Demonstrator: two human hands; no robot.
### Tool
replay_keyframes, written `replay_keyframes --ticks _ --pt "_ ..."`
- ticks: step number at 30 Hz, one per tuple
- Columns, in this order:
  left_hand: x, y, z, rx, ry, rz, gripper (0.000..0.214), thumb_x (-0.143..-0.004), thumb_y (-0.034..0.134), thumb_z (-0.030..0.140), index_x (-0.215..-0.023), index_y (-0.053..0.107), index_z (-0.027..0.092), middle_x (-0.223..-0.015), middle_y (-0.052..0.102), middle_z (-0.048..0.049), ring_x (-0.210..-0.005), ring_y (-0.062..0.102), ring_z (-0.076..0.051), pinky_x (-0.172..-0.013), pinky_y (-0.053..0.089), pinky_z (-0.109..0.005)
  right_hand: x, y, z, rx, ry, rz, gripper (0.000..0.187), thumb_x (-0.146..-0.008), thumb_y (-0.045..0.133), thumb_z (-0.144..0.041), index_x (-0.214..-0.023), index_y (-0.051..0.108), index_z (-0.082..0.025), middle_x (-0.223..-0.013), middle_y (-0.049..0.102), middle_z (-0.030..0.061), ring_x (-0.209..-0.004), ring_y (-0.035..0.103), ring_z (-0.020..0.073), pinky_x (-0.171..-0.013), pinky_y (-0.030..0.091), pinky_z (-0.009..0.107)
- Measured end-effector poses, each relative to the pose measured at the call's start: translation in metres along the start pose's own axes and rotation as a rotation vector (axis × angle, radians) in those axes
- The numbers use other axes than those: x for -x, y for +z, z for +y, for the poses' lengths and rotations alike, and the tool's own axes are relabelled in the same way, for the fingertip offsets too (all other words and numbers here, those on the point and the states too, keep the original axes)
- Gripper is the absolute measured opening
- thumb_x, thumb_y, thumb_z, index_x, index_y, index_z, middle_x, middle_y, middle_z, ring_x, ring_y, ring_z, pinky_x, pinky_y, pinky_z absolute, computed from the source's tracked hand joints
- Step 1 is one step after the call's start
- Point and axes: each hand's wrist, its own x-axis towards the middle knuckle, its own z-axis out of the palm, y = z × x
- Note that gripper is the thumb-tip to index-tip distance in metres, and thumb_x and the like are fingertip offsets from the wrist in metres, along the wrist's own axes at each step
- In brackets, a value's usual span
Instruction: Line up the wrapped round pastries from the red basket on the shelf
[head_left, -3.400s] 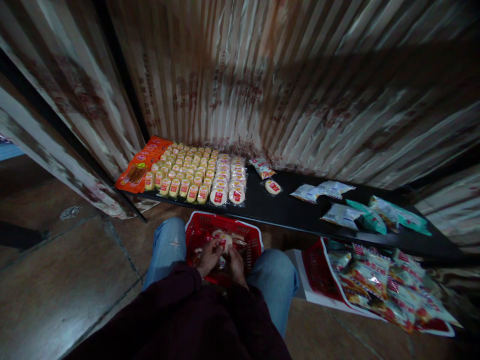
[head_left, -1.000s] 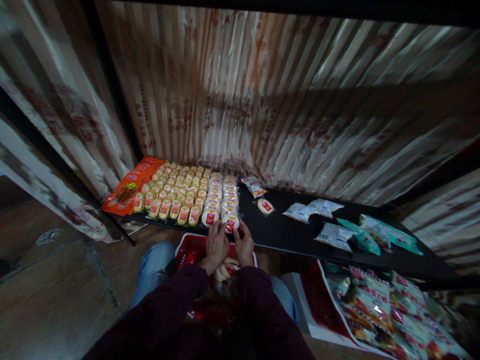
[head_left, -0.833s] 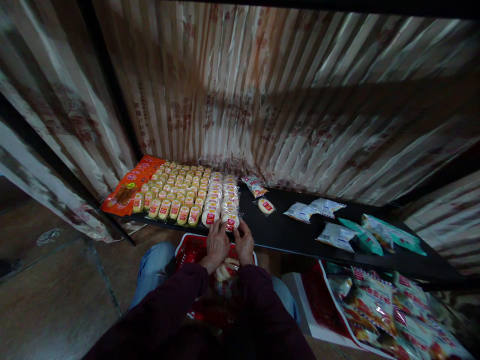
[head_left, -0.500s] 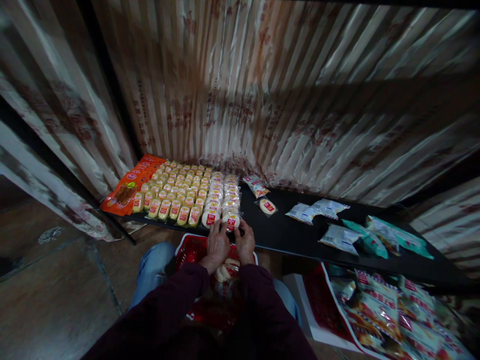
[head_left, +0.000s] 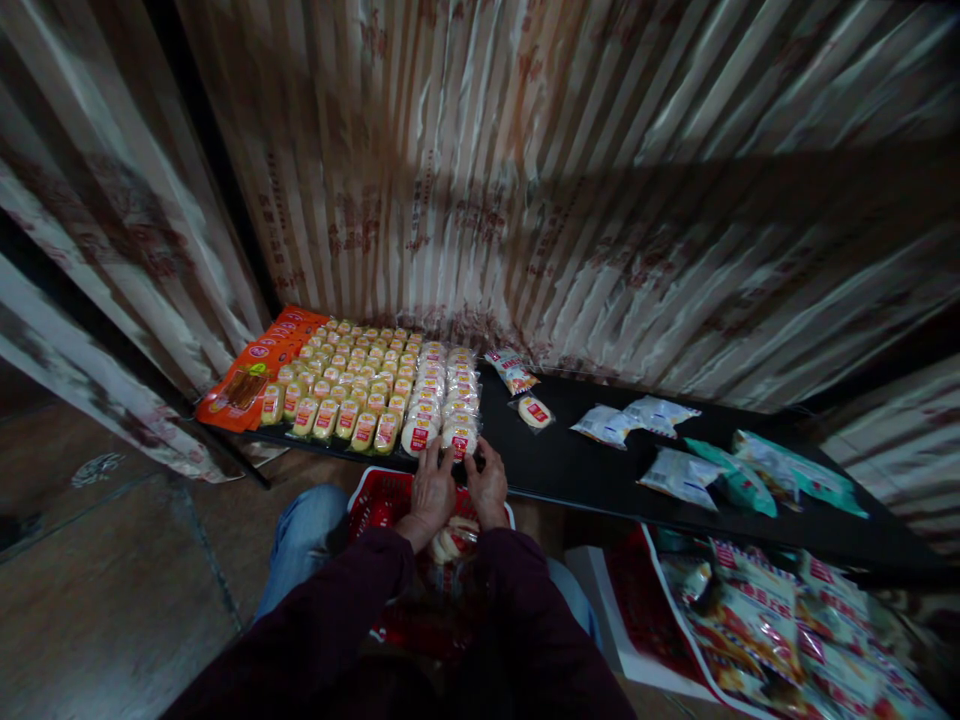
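My left hand and my right hand meet the front end of a column of clear-wrapped round white cakes. Their outstretched fingers are slightly apart and touch the lower edge of the front cake, which has a red and yellow label and leans on those behind it. Left of it runs a second column of white cakes. Beyond that stand several rows of wrapped yellow cakes. Between my knees, below my hands, a red basket holds more wrapped white cakes. The fingers' undersides are hidden.
An orange packet lies at the left end of the black shelf. Right of the columns lie a single white cake, a snack bag, silvery bags and green bags. A full basket stands below right.
Both hands stay at the front white cake with almost the same finger pose. The view has shifted slightly, and no item has visibly changed its place on the shelf.
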Motion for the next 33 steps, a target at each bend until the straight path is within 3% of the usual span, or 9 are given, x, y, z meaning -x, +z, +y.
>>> replay_keyframes --ticks 9,27,33 --pt "-0.001 0.004 -0.006 -0.061 0.058 -0.019 0.052 -0.083 0.047 0.005 -0.132 0.049 0.022 -0.144 0.043 -0.0113 -0.133 0.039 -0.027 -0.107 0.04 -0.047 -0.001 0.003 0.004 -0.052 -0.016 0.02 0.049 -0.077 0.051 -0.039 -0.119 0.06 -0.015 -0.109 0.065 0.0134 -0.096 0.059 0.0239 -0.09 0.046 0.042" --pt "0.002 0.01 -0.013 -0.15 0.144 -0.078 0.051 -0.084 0.046 0.005 -0.133 0.047 0.02 -0.144 0.045 -0.0112 -0.131 0.042 -0.024 -0.107 0.041 -0.043 0.001 0.003 -0.001 0.002 -0.005 -0.016 0.054 -0.081 0.048 -0.044 -0.123 0.057 -0.011 -0.114 0.064 0.0163 -0.1 0.059 0.0253 -0.092 0.044 0.042" --pt "0.002 0.011 -0.013 -0.209 0.186 -0.1 0.052 -0.084 0.047 0.006 -0.135 0.044 0.015 -0.142 0.045 -0.0142 -0.13 0.043 -0.025 -0.109 0.039 -0.042 -0.002 0.005 0.001 0.017 0.005 -0.013 0.052 -0.079 0.049 -0.045 -0.118 0.061 -0.012 -0.108 0.066 0.0155 -0.097 0.059 0.0252 -0.092 0.044 0.042"
